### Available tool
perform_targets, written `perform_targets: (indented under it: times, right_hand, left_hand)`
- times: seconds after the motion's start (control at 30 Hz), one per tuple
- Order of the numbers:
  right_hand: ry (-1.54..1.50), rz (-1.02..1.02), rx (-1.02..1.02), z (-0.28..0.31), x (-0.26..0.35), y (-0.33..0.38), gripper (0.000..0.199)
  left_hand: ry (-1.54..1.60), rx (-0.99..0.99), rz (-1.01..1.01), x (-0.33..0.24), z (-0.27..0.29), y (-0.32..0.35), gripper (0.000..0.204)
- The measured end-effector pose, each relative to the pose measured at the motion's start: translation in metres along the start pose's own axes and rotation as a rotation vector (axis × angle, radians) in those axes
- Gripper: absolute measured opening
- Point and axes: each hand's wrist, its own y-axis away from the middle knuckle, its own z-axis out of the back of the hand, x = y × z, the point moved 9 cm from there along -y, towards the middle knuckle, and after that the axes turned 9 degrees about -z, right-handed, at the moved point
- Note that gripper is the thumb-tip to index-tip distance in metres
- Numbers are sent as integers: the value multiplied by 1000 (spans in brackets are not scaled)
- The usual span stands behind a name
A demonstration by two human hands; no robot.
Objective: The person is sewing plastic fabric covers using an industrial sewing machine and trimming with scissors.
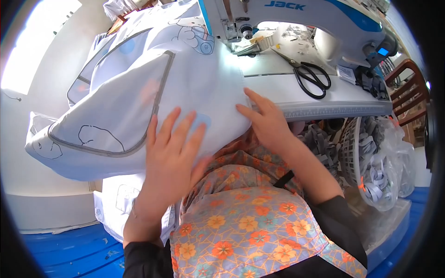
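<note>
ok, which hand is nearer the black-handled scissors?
Right. The right hand is at the white fabric's right edge, just left of and below the scissors in the picture; the left hand is farther left, over the fabric.

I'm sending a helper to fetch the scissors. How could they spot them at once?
Find the big white-and-blue sewing machine at the top of the picture. On the white table in front of it, beyond the right hand, lie the scissors. Their two large black looped handles set them apart from the small white packet nearby.
</note>
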Motion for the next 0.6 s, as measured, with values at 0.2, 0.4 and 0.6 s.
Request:
perform_targets:
  times: [0.2,0.4,0.6]
  right_hand:
    - [-1138,-722,339,-121,-46,117,35]
    - [-1311,-849,792,-158,8,94,44]
    - [-1661,-987,571,-128,4,119,36]
  left_hand:
    - [-20,58,-21,13,-50,-27,44]
    - [22,-72,-115,9,-91,-82,54]
    - [-7,-79,76,48,-136,-82,60]
